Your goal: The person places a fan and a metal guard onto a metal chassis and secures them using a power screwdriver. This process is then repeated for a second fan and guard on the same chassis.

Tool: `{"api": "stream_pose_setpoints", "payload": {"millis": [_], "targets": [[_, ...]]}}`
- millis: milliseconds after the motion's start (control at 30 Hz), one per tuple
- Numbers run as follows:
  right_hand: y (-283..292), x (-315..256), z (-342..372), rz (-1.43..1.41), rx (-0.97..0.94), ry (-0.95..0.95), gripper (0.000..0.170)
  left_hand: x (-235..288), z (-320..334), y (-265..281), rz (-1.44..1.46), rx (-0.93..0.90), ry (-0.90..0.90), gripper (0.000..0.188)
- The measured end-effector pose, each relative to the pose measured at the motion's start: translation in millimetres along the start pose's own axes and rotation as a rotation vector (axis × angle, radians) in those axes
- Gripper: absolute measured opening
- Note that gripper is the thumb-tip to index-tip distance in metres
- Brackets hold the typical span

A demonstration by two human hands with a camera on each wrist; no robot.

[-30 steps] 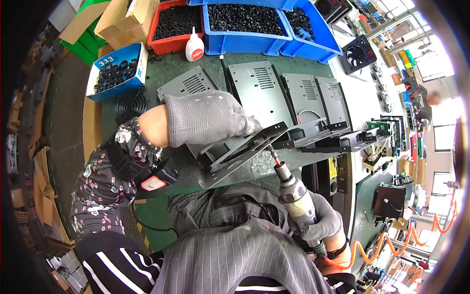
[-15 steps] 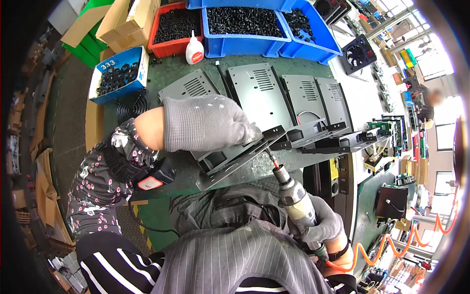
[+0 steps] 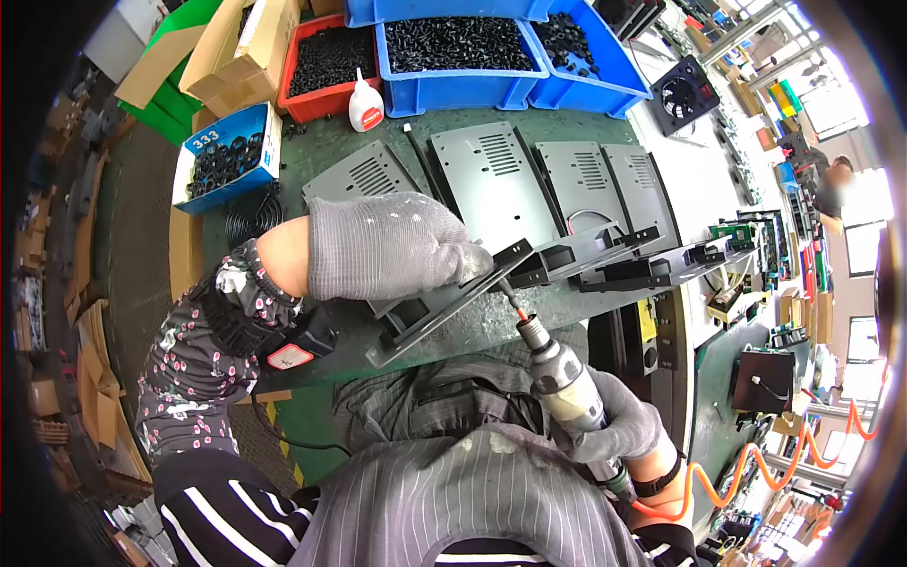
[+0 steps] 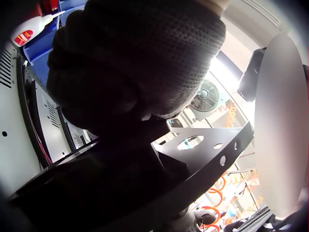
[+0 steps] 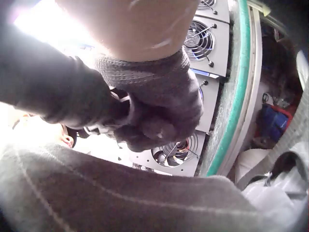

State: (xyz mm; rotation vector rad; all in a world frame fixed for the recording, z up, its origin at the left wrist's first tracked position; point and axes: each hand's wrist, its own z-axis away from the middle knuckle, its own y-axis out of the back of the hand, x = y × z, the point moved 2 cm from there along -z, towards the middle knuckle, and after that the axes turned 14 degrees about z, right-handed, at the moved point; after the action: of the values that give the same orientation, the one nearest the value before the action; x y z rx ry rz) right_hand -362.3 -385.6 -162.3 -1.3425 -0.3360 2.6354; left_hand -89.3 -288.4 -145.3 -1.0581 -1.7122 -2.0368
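Note:
In the head view my gloved left hand (image 3: 402, 248) grips the upper edge of a dark metal bracket (image 3: 425, 321) that stands tilted at the table's front. In the left wrist view the glove (image 4: 130, 58) is a dark shape over the bracket (image 4: 207, 145), whose end has round and oval holes. My gloved right hand (image 3: 624, 425) is wrapped round a power screwdriver (image 3: 567, 387) fed by an orange coiled hose (image 3: 732, 491). Its bit (image 3: 515, 302) points up at the bracket's right end, close by the left fingertips. The spot where bit and bracket meet is very small.
Grey slotted panels (image 3: 496, 180) and further brackets (image 3: 652, 269) lie behind and to the right. Blue bins (image 3: 463, 90) and a red bin (image 3: 331, 99) of black parts line the back, near a white bottle (image 3: 366, 106). Panels with fans (image 5: 198, 41) show in the right wrist view.
The head view has shifted a little. My left hand has come slightly nearer my body; both hands keep their holds, and the bit stays at the bracket's right end.

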Motion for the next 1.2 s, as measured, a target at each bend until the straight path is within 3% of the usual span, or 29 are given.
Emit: {"api": "stream_pose_setpoints", "payload": {"millis": [67, 133, 167, 233, 267, 333, 367, 433, 467, 500, 567, 600, 633, 700, 733, 767, 833, 867, 900, 1000, 1033, 1100, 1167, 1200], "targets": [[-1.5, -0.7, -0.5, -0.031, 0.008, 0.019, 0.079, 3.1, -0.4, 0.9, -0.01, 0.019, -0.039, 0.027], [-0.5, 0.0, -0.8, -0.063, 0.014, 0.039, 0.078, 4.9, -0.5, 3.7, 0.218, 0.028, 0.142, 0.029], [2.1, 2.1, -1.0, -0.03, 0.003, 0.032, 0.078, 7.5, -0.3, 4.7, 0.213, 0.023, 0.143, 0.029], [2.1, 1.1, -0.3, -0.002, -0.012, 0.025, 0.078, 6.0, 3.7, 1.9, 0.488, 0.066, 0.526, 0.03], [-0.6, -3.4, 1.8, -0.003, 0.013, 0.004, 0.08, 2.1, 7.0, -4.0, 0.488, 0.059, 0.533, 0.03], [4.3, 4.1, 1.7, 0.047, 0.021, 0.032, 0.083, -7.5, 20.0, -12.0, 0.592, 0.319, 0.264, 0.037], [4.4, 8.7, 2.3, 0.04, 0.047, 0.058, 0.083, -6.4, 26.9, -13.0, 0.59, 0.304, 0.277, 0.037], [0.8, 13.3, 4.3, -0.092, 0.003, 0.055, 0.084, -1.2, 42.9, -14.0, 0.905, 0.424, 0.276, 0.043], [-1.2, 16.5, 3.2, -0.104, 0.039, 0.027, 0.085, 3.0, 53.6, -18.3, 0.989, 0.464, 0.369, 0.056], [6.6, 36.2, -1.8, -0.048, 0.009, 0.062, 0.084, 1.8, 64.4, -29.2, 0.98, 0.45, 0.389, 0.056], [8.5, 50.2, -15.2, -0.029, 0.019, 0.068, 0.081, -8.7, 84.9, -59.2, 1.244, 0.637, 0.288, 0.066], [8.4, 53.2, -23.0, 0.003, 0.003, 0.075, 0.079, 0.3, 80.7, -71.4, 1.177, 0.783, 0.38, 0.083], [8.7, 53.5, -29.3, 0.051, -0.008, 0.045, 0.079, -0.9, 79.7, -86.9, 1.285, 0.893, 0.383, 0.091], [4.7, 65.7, -49.3, 0.056, 0.081, 0.223, 0.078, 13.1, 70.7, -101.3, 1.195, 1.021, 0.386, 0.094], [7.4, 71.4, -53.9, 0.082, 0.053, 0.208, 0.077, 11.3, 72.1, -112.6, 1.174, 1.059, 0.377, 0.097], [8.0, 69.7, -55.8, 0.071, 0.048, 0.218, 0.077, 8.6, 69.1, -129.1, 1.088, 1.132, 0.224, 0.088], [4.8, 64.0, -55.2, 0.11, -0.052, 0.154, 0.073, 6.5, 68.8, -138.1, 0.75, 1.041, 0.597, 0.074], [1.3, 60.2, -54.1, 0.063, -0.087, 0.156, 0.07, -5.6, 75.9, -149.9, 0.905, 1.054, 0.575, 0.059], [0.3, 61.7, -55.4, 0.059, -0.09, 0.165, 0.07, -2.5, 77.5, -147.8, 0.894, 1.051, 0.578, 0.059], [0.5, 65.4, -58.1, 0.192, -0.058, 0.212, 0.07, 6.5, 79.9, -142.8, 0.82, 0.882, 0.855, 0.053], [0.2, 67.1, -58.1, 0.241, -0.051, 0.22, 0.071, 5.1, 80.7, -143.8, 0.807, 0.882, 0.855, 0.053], [-3.5, 67.6, -58.8, 0.283, -0.041, 0.239, 0.071, -1.4, 81.1, -146.3, 0.805, 0.966, 0.618, 0.053], [-9.8, 64.9, -57.6, 0.34, -0.051, 0.247, 0.07, -5.9, 82.3, -145.1, 0.859, 0.882, 0.709, 0.053], [-12.0, 65.2, -57.9, 0.338, -0.045, 0.254, 0.07, -1.9, 74.6, -145.6, 0.888, 0.956, 0.475, 0.052]]}}
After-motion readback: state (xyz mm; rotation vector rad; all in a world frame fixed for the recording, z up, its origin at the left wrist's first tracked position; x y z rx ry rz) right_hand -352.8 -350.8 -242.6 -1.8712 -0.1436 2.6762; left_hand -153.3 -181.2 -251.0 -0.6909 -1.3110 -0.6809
